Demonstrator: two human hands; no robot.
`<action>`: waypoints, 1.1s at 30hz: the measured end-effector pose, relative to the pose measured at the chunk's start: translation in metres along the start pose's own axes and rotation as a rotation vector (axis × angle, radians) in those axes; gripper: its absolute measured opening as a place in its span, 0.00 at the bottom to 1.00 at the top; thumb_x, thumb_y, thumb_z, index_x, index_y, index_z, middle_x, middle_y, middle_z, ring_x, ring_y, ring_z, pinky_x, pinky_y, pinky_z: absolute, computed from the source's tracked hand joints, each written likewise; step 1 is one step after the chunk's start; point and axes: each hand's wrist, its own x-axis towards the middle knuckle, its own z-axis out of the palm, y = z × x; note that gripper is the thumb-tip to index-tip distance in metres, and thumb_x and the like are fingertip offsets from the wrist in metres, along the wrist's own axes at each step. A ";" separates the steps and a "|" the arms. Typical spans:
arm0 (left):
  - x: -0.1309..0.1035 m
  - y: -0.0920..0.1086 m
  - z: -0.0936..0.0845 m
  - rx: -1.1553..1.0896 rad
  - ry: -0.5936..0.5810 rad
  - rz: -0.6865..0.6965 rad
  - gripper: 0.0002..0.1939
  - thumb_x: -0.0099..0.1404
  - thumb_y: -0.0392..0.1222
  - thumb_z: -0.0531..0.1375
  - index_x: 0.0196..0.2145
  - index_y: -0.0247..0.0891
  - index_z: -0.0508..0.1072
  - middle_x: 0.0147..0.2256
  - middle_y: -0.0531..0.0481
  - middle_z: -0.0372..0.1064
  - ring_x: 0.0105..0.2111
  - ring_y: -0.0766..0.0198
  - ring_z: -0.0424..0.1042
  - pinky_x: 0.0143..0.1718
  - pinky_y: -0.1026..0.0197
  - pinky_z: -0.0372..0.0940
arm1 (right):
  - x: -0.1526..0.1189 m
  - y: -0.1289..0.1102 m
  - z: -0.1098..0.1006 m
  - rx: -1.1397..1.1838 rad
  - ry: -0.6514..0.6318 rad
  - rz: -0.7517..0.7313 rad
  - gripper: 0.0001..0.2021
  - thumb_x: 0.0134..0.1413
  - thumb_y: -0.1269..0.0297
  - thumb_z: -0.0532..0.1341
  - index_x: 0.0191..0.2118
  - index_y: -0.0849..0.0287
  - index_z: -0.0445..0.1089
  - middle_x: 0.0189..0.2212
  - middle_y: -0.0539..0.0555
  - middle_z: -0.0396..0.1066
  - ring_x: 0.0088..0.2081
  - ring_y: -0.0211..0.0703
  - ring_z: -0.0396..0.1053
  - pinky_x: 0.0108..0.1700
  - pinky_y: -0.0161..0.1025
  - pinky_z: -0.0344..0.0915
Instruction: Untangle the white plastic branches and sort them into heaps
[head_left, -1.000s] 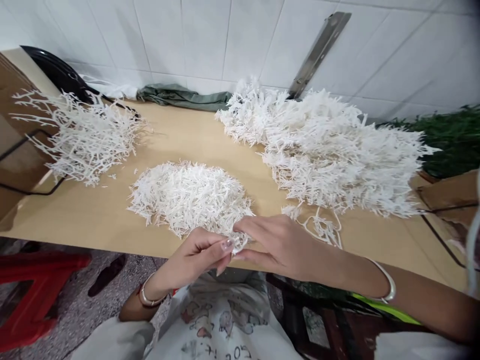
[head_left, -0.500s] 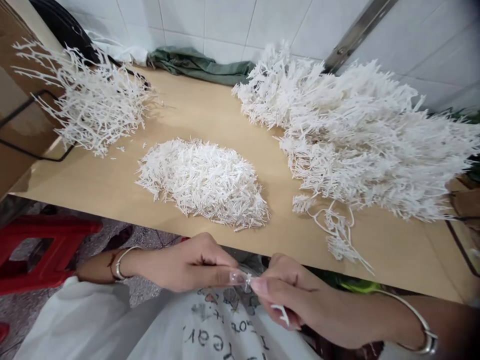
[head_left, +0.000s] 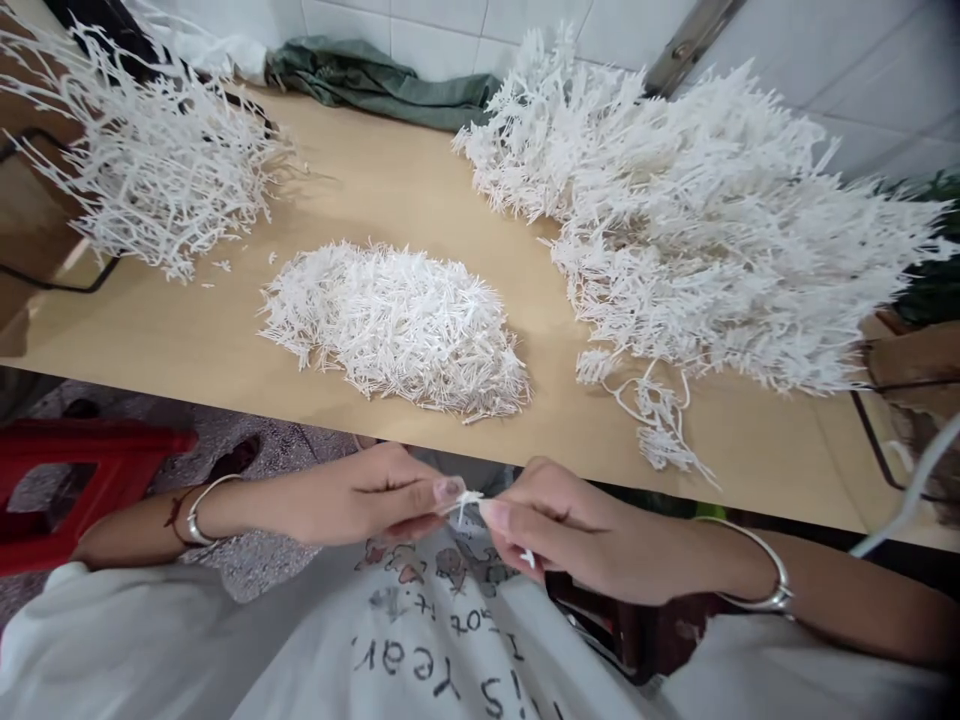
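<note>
Close together in front of the table edge, my two hands pinch a small white branched piece point(head_left: 469, 497). My left hand point(head_left: 367, 497) has thumb and fingers closed on its left side. On the other side, my right hand point(head_left: 577, 530) grips it between thumb and forefinger, and a white tip pokes out below the curled fingers. Beyond them on the table point(head_left: 375, 160) lies a heap of short white pieces point(head_left: 397, 325). A larger white bushy pile point(head_left: 697, 220) is at the right, with a loose stringy cluster point(head_left: 660, 415) near it.
Bare-looking white branched stems point(head_left: 165, 165) are piled at the left. A dark green cloth point(head_left: 375, 80) lies along the tiled wall. A red stool point(head_left: 82, 480) stands at the lower left, and a pale cable point(head_left: 911, 490) is at the right edge.
The view has shifted, so the table and piles appear higher. Both hands sit slightly higher and further left in view, still pinched, and more of the white piece shows between them.
</note>
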 end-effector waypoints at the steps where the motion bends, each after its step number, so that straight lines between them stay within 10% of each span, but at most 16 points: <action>1: 0.003 -0.001 -0.001 0.034 0.033 0.018 0.24 0.72 0.52 0.44 0.23 0.35 0.59 0.19 0.56 0.54 0.20 0.72 0.53 0.24 0.66 0.52 | 0.002 0.000 -0.001 0.016 0.000 0.016 0.24 0.64 0.56 0.51 0.19 0.63 0.61 0.13 0.45 0.53 0.15 0.26 0.48 0.20 0.30 0.47; 15: 0.049 0.019 -0.050 0.357 0.710 0.368 0.17 0.72 0.50 0.47 0.31 0.36 0.63 0.21 0.58 0.55 0.21 0.73 0.56 0.24 0.69 0.54 | 0.043 -0.009 -0.068 0.061 0.288 -0.048 0.23 0.61 0.52 0.54 0.19 0.62 0.61 0.14 0.45 0.54 0.16 0.27 0.51 0.19 0.31 0.44; 26: 0.054 0.028 -0.069 0.530 0.579 0.273 0.15 0.71 0.44 0.49 0.28 0.35 0.62 0.22 0.57 0.55 0.21 0.73 0.52 0.24 0.68 0.50 | 0.043 -0.011 -0.097 -0.691 0.475 -0.190 0.12 0.63 0.63 0.53 0.28 0.60 0.59 0.18 0.43 0.49 0.20 0.28 0.47 0.23 0.32 0.45; 33: 0.044 0.030 -0.056 0.124 0.295 0.140 0.19 0.70 0.46 0.51 0.22 0.36 0.56 0.20 0.58 0.44 0.19 0.74 0.46 0.19 0.68 0.45 | 0.038 -0.006 -0.091 -0.093 0.029 -0.074 0.19 0.62 0.61 0.54 0.21 0.59 0.54 0.15 0.41 0.44 0.16 0.27 0.42 0.18 0.31 0.41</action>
